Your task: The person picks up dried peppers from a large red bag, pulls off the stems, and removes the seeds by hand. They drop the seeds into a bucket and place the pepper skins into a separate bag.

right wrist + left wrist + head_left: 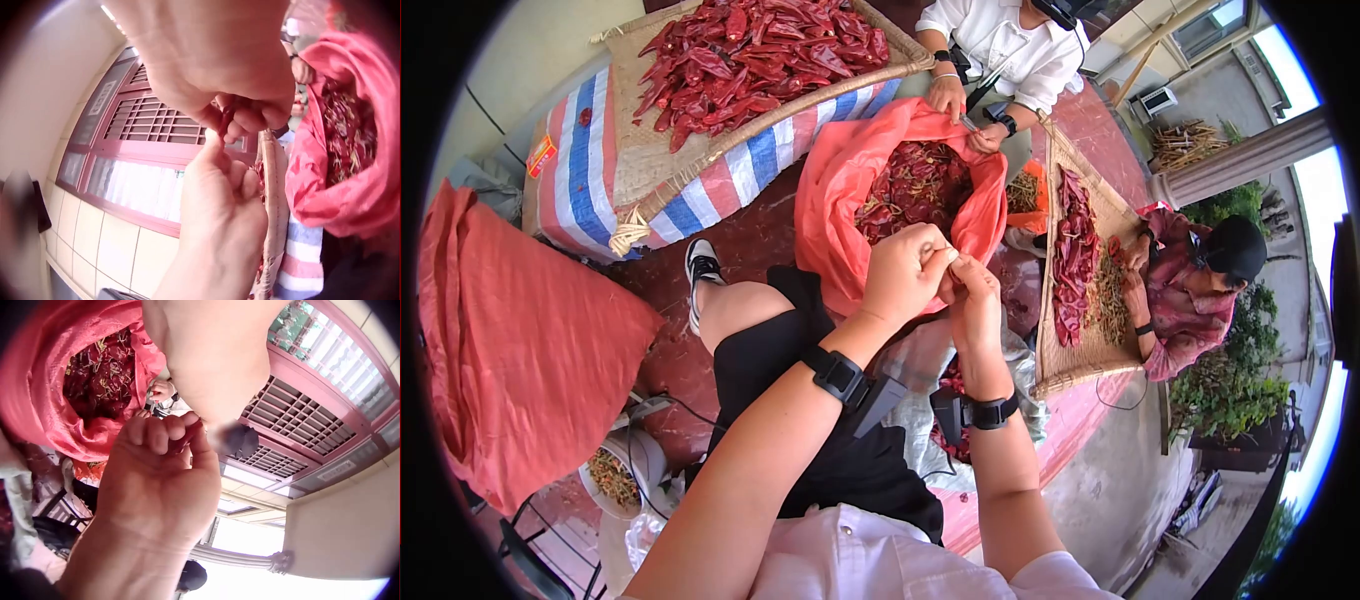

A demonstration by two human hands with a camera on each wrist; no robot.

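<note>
A dried red chili pepper (225, 120) is between my two hands, mostly covered by fingers. My right hand (977, 312) grips its body in curled fingers, as the chili's red skin (182, 442) showing there tells. My left hand (903, 272) meets it, thumb and fingertips pinching its end; the left fingers hide that end in the head view. Both hands are raised over the near edge of a large pink woven sack (830, 195), opened wide and filled with dried chilies and stems (915, 185).
Back left, chilies (760, 60) are heaped on a woven mat (625, 120). Another mat (1090, 360) on the right bears chilies and stems, a person (1195, 300) beside it. Someone in white (1010, 50) works across the sack. A covered red bundle (520, 350) and a bucket (650, 455) stand left.
</note>
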